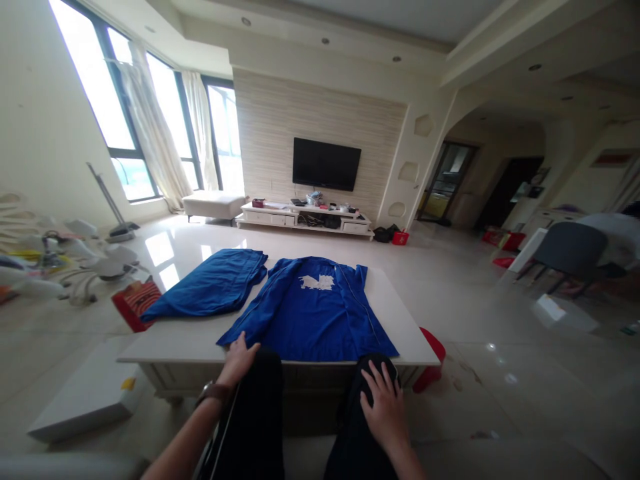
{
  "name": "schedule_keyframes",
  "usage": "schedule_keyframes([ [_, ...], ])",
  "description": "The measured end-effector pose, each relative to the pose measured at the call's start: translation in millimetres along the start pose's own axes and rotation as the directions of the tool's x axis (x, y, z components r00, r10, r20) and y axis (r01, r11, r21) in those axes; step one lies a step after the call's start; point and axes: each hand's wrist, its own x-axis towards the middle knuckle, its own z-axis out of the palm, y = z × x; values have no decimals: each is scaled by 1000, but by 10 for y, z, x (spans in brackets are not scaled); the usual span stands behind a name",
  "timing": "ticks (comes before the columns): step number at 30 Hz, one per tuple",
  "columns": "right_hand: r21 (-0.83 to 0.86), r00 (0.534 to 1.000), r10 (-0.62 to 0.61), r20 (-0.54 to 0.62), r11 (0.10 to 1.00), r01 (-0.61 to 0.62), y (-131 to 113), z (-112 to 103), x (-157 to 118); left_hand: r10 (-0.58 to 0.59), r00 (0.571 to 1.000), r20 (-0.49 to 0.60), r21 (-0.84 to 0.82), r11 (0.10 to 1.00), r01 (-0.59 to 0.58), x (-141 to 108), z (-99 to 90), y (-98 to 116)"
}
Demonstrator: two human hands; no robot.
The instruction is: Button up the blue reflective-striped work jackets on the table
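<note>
A blue zip-front jacket [310,320] lies spread on the low table, its front panels turned apart and a worn white patch [319,282] showing near the top. Left of it is a folded blue garment [215,283]. By the jacket's lower left corner, my left hand [241,358] rests beside my left knee, thumb and forefinger apart; its other fingers are partly hidden. Whether it touches the cloth is unclear. My right hand [384,400] lies spread over my right knee, holding nothing.
The white table [400,320] stands before my knees. Red stools [431,360] sit against its sides. A white box [83,400] is on the floor at left. Further off are a TV cabinet [270,218], a bench [214,205] and, at right, a person [613,233] by a chair [570,248].
</note>
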Motion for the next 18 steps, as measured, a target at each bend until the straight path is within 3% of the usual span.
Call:
schedule_keyframes([
  [2, -9, 999, -5, 35, 1000, 5, -183, -19, -36, 23, 989, 143, 110, 993, -39, -382, 245, 28],
  [5, -13, 998, -10, 62, 1000, 11, -446, 28, -206, 88, 995, 49, 306, 947, -99, -979, 529, 75],
  [8, -15, 996, -8, 90, 1000, 9, -653, 110, -388, 104, 994, -15, 463, 882, -86, -1394, 636, 120],
  [11, -13, 995, -20, 102, 1000, 22, -748, 157, -455, 95, 995, 4, 501, 861, -84, -1545, 628, 140],
  [18, 21, 997, -44, 70, 999, 42, -640, 129, -430, 131, 990, -53, 483, 871, -89, -1488, 584, 33],
])
